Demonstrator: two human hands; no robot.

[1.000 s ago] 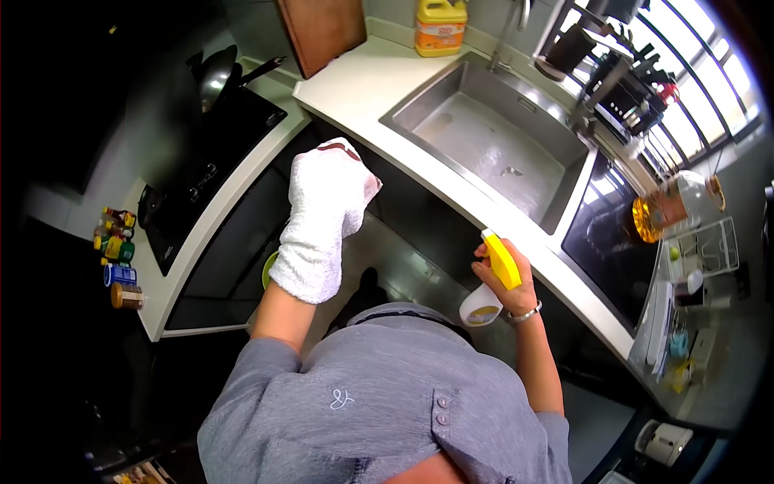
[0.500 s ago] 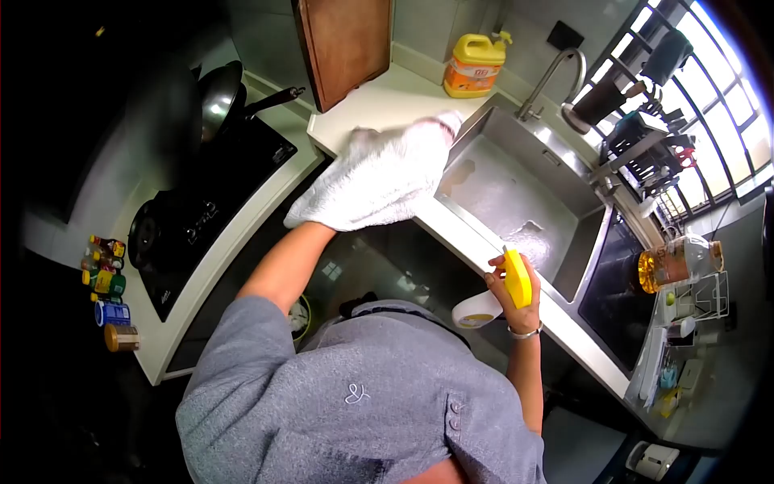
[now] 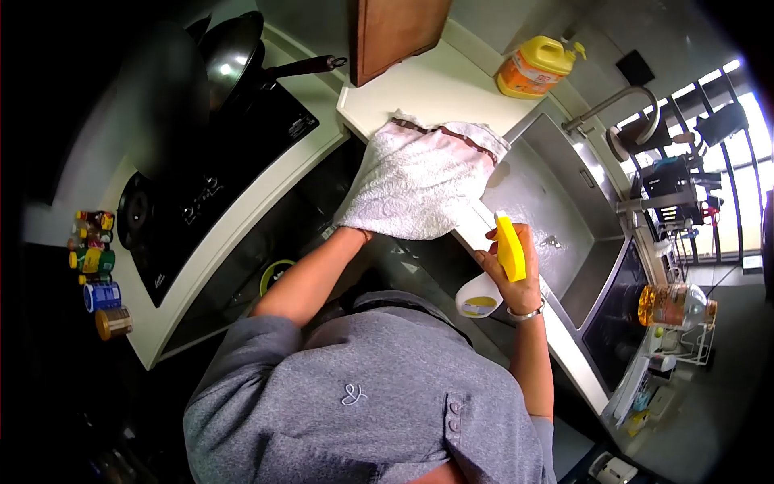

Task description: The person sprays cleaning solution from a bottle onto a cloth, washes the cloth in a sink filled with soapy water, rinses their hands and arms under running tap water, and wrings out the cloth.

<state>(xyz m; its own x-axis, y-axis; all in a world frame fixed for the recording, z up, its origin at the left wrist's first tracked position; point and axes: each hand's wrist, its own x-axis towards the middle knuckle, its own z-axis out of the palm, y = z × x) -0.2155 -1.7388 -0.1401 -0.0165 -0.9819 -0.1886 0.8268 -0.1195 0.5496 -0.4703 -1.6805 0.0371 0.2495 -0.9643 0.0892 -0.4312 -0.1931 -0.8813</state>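
Note:
A white towel (image 3: 423,179) with a brown-striped edge drapes over my left hand and lies across the counter edge beside the sink. The towel hides the fingers of my left hand; only the wrist shows below it. My right hand (image 3: 516,270) is wrapped round the neck of a white spray bottle (image 3: 479,297) with a yellow trigger head (image 3: 509,248). The bottle is tilted, in front of the sink (image 3: 548,202).
A wooden board (image 3: 395,36) leans at the back, left of a yellow jug (image 3: 538,68). At the left are a black stove (image 3: 218,177), a wok (image 3: 234,60) and several small jars. The faucet (image 3: 617,105) and a dish rack stand at the right.
The camera view has turned, so the counter and sink appear shifted to the right. The towel hangs more spread out, with its striped edge now showing. My right hand still grips the bottle.

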